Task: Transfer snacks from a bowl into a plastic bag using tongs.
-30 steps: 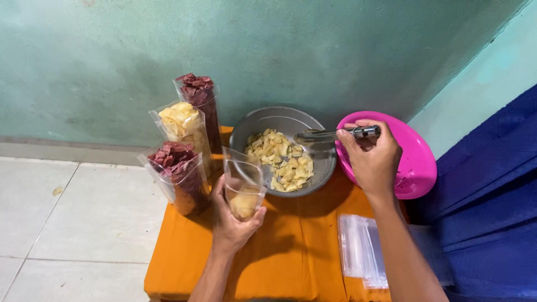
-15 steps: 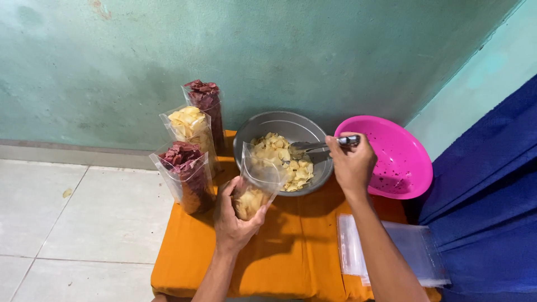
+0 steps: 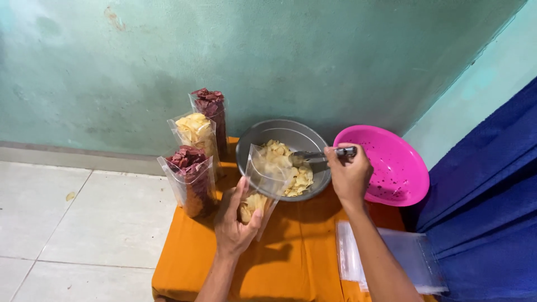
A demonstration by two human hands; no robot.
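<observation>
While my left hand (image 3: 238,221) grips a clear plastic pouch (image 3: 262,187), tilted with its open mouth at the rim of the grey metal bowl (image 3: 254,145), I note pale yellow chips (image 3: 250,204) in its bottom. My right hand (image 3: 348,176) is closed around metal tongs (image 3: 320,156) reaching into the bowl's chips. Three filled clear pouches stand upright left of the bowl: dark red (image 3: 211,114), yellow (image 3: 196,134), dark red (image 3: 190,179). On the orange-covered desk (image 3: 296,251), empty clear bags (image 3: 386,257) lie flat beside a pink bowl (image 3: 391,168).
</observation>
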